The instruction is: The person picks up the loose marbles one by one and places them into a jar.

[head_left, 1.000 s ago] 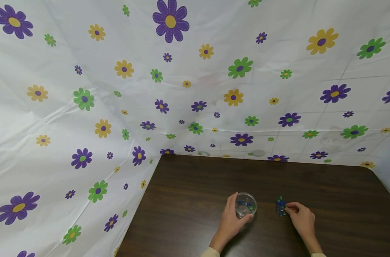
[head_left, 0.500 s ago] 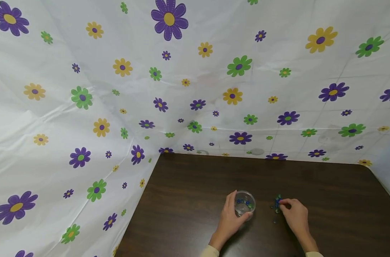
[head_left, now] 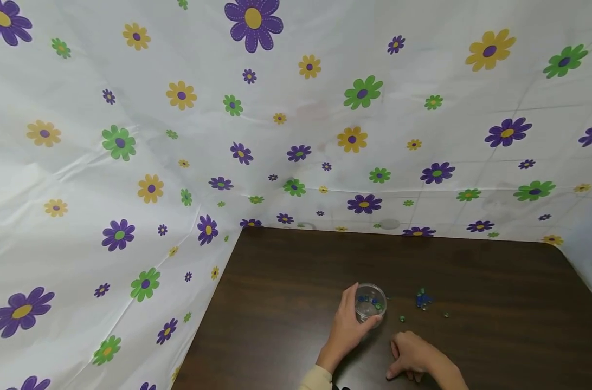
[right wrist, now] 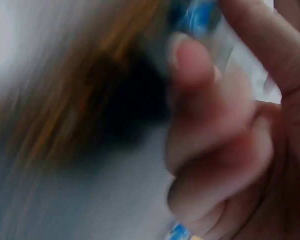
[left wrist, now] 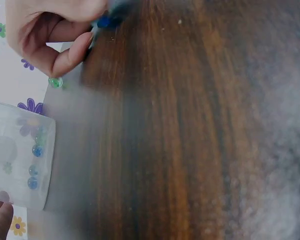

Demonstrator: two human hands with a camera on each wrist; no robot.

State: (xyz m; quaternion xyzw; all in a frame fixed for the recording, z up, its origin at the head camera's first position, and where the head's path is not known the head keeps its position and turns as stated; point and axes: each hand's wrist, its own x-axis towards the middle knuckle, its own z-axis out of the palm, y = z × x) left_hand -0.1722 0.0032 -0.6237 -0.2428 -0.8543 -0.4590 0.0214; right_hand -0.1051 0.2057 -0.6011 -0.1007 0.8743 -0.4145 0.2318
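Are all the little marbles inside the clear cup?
No, several marbles lie on the brown table, outside the clear cup.

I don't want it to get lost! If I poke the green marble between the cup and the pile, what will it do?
The green marble would probably roll easily, since it looks round and lies loose on the table. It may be slippery too: its surface looks shiny. It probably won't squash, because it looks like see-through glass.

On the table, the marble pile lies at three o'clock from my cup containing marbles, twelve from my right hand.
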